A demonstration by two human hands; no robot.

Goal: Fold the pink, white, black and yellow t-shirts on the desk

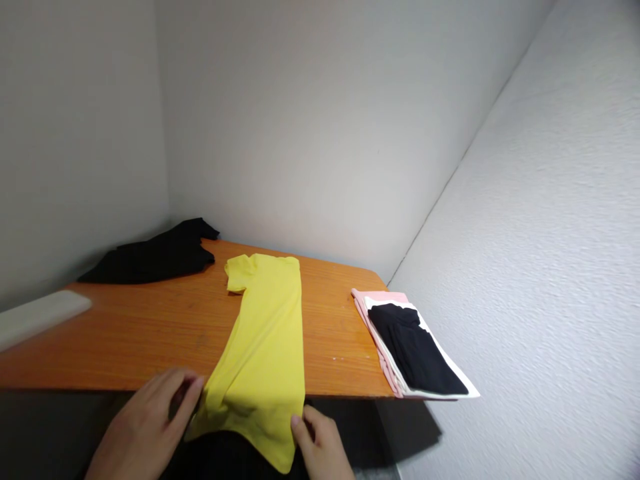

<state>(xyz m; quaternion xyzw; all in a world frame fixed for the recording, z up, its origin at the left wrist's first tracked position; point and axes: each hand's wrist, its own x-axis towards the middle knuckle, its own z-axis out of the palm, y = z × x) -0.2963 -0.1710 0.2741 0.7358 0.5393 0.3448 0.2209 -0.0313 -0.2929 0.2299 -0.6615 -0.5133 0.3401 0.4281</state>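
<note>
A yellow T-shirt (267, 333), folded in half lengthwise, lies on the wooden table with its short sleeve pointing left. Its lower end hangs over the front edge. My left hand (150, 420) pinches the shirt's left side near the hem, thumb and fingers closed at the cloth. At the right side, close to the hem corner, my right hand (320, 437) grips the fabric between thumb and fingers. Between the two hands the hem sags a little and shows soft creases.
The orange-brown wooden table (160, 333) meets walls at the back. A black garment (155, 257) lies at the far left. On the right edge sits a stack of folded clothes: pink (380, 295), white (445, 357) and black (415, 350). A white object (45, 317) is at the left.
</note>
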